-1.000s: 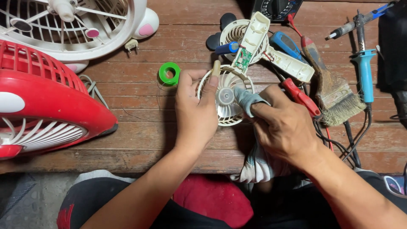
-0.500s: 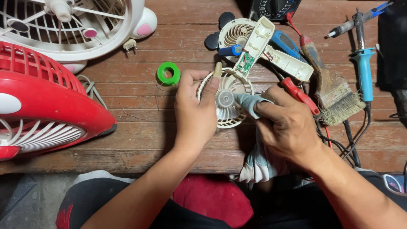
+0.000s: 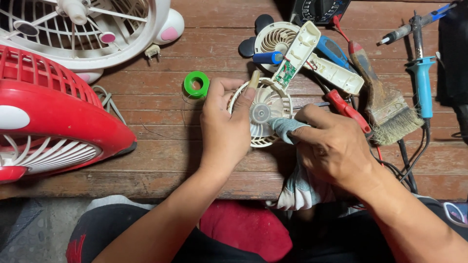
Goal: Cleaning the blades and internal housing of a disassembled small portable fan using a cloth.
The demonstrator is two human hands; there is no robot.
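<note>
From my remote feed, both hands work a small white handheld fan (image 3: 265,114) over a worn wooden bench (image 3: 146,146). My left hand (image 3: 225,127) is closed around the fan's round rim, fingers curled over its top edge, holding it just above the planks at centre frame. My right hand (image 3: 336,146) is pinched shut on a grey-white cloth (image 3: 285,127), pressing a bunched corner against the blades beside the hub; the rest of the cloth hangs off the bench edge toward my lap. The fan's opened handle (image 3: 297,56), with a small green circuit board showing, angles up and away from the rim.

Just left of the fan lies a green roll of tape (image 3: 196,84). Behind it sit a second white fan grille (image 3: 273,40), a blue cylindrical battery cell (image 3: 267,58) and a loose white handle cover (image 3: 336,73). A red-handled screwdriver (image 3: 347,109) lies touching the back of my right hand's fingers, with a bristle brush (image 3: 385,104) just beyond it and a blue-handled soldering iron (image 3: 421,83) near the right edge. A large red desk fan (image 3: 58,117) fills the left side, and a white desk fan (image 3: 87,29) lies behind it at top left. A dark meter (image 3: 319,9) is partly cut off at the top.
</note>
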